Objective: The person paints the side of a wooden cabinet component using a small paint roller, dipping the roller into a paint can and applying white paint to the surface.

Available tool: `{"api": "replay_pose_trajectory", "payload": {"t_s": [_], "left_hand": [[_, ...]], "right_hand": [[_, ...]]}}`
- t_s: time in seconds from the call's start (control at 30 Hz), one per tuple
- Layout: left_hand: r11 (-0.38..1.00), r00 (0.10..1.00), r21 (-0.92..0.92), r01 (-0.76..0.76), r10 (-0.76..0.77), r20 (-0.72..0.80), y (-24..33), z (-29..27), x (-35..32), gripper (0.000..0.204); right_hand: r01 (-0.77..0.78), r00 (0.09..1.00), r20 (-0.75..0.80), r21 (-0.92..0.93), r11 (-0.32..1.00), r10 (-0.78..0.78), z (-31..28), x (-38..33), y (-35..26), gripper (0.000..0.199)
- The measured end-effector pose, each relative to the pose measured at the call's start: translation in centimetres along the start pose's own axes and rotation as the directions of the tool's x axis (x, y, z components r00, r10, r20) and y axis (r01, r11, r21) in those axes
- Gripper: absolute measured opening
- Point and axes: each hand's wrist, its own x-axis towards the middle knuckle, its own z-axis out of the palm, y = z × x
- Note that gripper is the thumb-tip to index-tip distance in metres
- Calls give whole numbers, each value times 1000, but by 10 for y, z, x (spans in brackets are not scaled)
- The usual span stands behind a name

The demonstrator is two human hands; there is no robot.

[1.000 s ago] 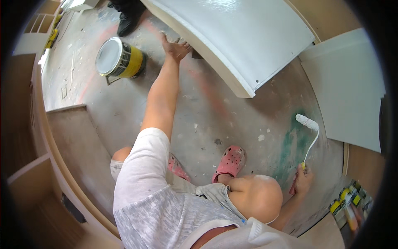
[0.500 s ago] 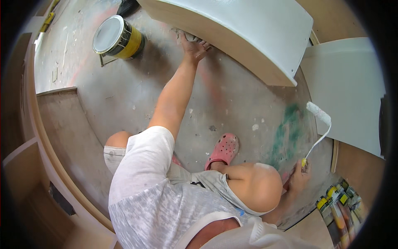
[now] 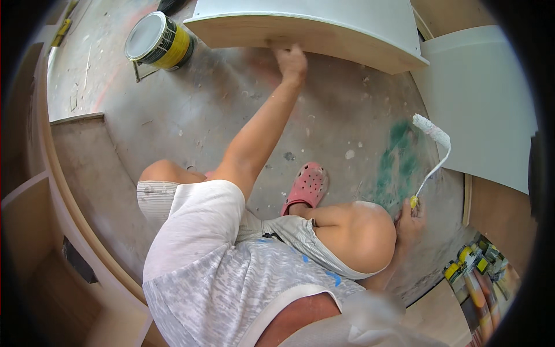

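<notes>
Crouching on the spattered floor (image 3: 191, 121), my left hand (image 3: 291, 59) grips the bare wooden edge of a white-painted panel (image 3: 324, 17); my right hand (image 3: 409, 218) clasps a paint roller (image 3: 430, 130), idle beside me. The panel's face looks coated, its edge unpainted

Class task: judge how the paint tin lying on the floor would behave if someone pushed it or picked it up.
The paint tin lies on its side on the floor, so a push would probably roll it. Its white lid looks shut, so it may hold paint and feel heavy for its size. It looks like stiff metal, and its wire handle would likely swing loosely when it is lifted.
</notes>
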Motion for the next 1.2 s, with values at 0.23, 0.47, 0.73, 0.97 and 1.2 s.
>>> {"api": "replay_pose_trajectory", "payload": {"t_s": [0.23, 0.47, 0.73, 0.97, 1.2], "left_hand": [[883, 997, 467, -48, 14, 76, 17, -1, -36, 80], [605, 928, -747, 276, -371, 43, 31, -145, 28, 65], [496, 905, -798, 343, -402, 138, 33, -137, 9, 83], [542, 895, -767, 343, -436, 92, 28, -133, 7, 66], [548, 901, -755, 362, -412, 134, 26, -128, 12, 64]], "right_hand": [[413, 896, 324, -350, 841, -305, 44, 31, -20, 48], [402, 914, 228, -401, 823, -336, 102, 76, -36, 47], [359, 927, 192, -711, 605, -323, 70, 117, -64, 40], [469, 852, 345, -838, 278, -394, 47, 190, -129, 30], [379, 918, 332, -896, 230, -216, 98, 212, -128, 28]]}}
